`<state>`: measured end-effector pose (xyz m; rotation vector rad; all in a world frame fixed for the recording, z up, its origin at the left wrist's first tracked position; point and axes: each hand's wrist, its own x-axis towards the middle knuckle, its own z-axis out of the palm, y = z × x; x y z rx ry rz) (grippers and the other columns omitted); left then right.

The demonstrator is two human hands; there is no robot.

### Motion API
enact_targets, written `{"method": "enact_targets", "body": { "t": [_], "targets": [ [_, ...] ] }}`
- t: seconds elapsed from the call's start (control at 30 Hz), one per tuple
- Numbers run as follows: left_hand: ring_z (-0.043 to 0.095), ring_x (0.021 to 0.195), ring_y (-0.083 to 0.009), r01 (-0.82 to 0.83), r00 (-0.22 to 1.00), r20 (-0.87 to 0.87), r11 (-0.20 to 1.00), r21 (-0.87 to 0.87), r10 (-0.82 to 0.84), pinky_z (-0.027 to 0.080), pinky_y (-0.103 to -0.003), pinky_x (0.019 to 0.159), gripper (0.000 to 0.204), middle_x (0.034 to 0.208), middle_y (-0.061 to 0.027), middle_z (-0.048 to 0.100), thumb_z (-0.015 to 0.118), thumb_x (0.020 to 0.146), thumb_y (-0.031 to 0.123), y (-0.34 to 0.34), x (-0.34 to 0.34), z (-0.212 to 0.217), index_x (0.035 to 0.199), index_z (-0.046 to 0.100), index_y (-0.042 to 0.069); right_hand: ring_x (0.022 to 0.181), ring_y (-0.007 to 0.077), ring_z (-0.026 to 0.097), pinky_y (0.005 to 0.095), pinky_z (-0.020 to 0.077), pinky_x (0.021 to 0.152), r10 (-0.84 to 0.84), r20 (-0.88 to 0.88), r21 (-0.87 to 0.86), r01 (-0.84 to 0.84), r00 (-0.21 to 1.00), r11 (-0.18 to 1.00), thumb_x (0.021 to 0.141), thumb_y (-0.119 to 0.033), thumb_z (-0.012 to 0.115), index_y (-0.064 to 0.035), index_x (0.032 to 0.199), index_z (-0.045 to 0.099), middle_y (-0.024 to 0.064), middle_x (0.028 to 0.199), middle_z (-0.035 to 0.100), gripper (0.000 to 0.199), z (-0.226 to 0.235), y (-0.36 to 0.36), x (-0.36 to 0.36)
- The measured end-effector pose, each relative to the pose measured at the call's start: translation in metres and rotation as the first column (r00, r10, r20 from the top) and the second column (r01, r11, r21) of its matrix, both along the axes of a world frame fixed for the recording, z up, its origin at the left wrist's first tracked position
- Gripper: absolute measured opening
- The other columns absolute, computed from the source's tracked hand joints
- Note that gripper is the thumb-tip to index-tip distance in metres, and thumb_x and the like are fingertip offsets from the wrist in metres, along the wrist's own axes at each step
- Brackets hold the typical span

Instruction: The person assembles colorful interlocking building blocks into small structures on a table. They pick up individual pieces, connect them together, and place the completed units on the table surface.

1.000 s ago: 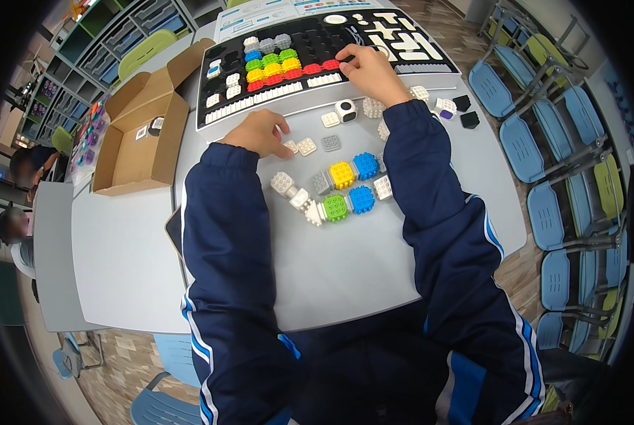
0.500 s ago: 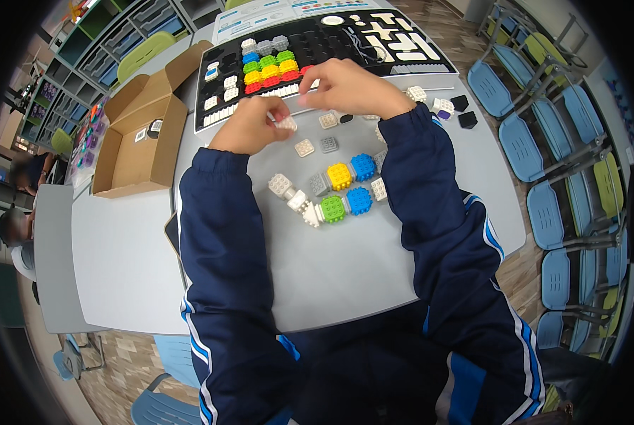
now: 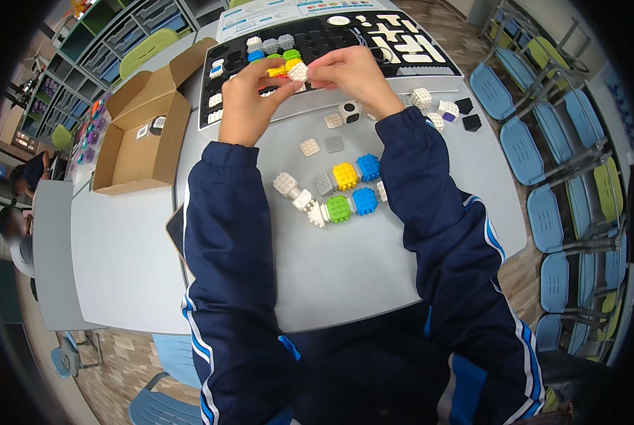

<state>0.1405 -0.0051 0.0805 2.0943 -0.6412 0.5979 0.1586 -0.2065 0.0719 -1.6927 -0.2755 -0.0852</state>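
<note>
White studded cube [image 3: 299,71] sits pinched between left hand [image 3: 248,106] and right hand [image 3: 351,74], both grips closed on it (above the black tray [image 3: 331,35]).

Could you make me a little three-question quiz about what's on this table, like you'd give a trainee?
1. True or false: both hands are together on one white studded cube.
2. Which colours are the cubes joined in the cluster on the table in front of the person? A) red and purple B) yellow, blue and green C) only black
3. What lies to the person's left on the table?

Key
1. True: the left hand and right hand meet on the white studded cube, above the black tray.
2. B: the cluster shows yellow, blue and green cubes, with white and grey pieces attached.
3. An open cardboard box.
</note>
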Motion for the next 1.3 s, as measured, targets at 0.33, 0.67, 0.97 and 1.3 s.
{"method": "enact_targets", "body": {
  "t": [0.33,0.67,0.97,1.3],
  "targets": [
    [0.071,0.08,-0.0136,-0.122,0.988,0.054,0.952,-0.282,0.143,0.053,-0.026,0.074,0.023,0.085,-0.0098,0.074,0.075,0.087,0.019,0.059,0.002,0.035,0.103,0.074,0.001,0.073,0.0307,0.072,0.0353,0.0565,0.074,-0.312,0.174,-0.376,0.356,0.934,0.856,0.067,-0.012,0.081,0.0007,0.074,0.075,0.0213,0.074,0.071,0.016,-0.008,0.014,0.012],
    [0.072,0.083,-0.0163,-0.179,0.969,0.071,0.876,-0.447,0.235,0.051,-0.023,0.077,0.024,0.093,-0.0108,0.073,0.073,0.089,0.015,0.098,-0.026,0.068,0.102,0.072,-0.005,0.066,0.0294,0.07,0.0351,0.0557,0.067,-0.281,0.449,-0.5,0.499,0.848,0.708,0.069,-0.013,0.076,0.0012,0.076,0.075,0.0171,0.07,0.07,0.016,-0.022,0.028,0.019],
    [0.071,0.087,-0.0164,-0.206,0.964,0.073,0.886,-0.415,0.258,0.051,-0.024,0.082,0.025,0.101,-0.0114,0.074,0.071,0.091,0.015,0.097,-0.037,0.076,0.106,0.071,-0.005,0.076,0.0372,0.069,0.0393,0.0562,0.073,-0.159,0.475,-0.608,0.454,0.866,0.651,0.074,-0.006,0.069,0.0006,0.078,0.074,0.0214,0.078,0.07,0.01,-0.028,0.035,0.015],
    [0.071,0.084,-0.0161,-0.228,0.972,-0.025,0.91,-0.345,0.234,0.051,-0.024,0.08,0.023,0.097,-0.009,0.073,0.071,0.091,0.017,0.097,-0.029,0.069,0.104,0.073,-0.003,0.076,0.0229,0.072,0.0327,0.0556,0.074,-0.198,0.36,-0.438,0.352,0.912,0.827,0.082,-0.017,0.07,-0.0054,0.093,0.078,0.0139,0.08,0.074,0.018,-0.008,-0.03,0.023]
  ]
}}
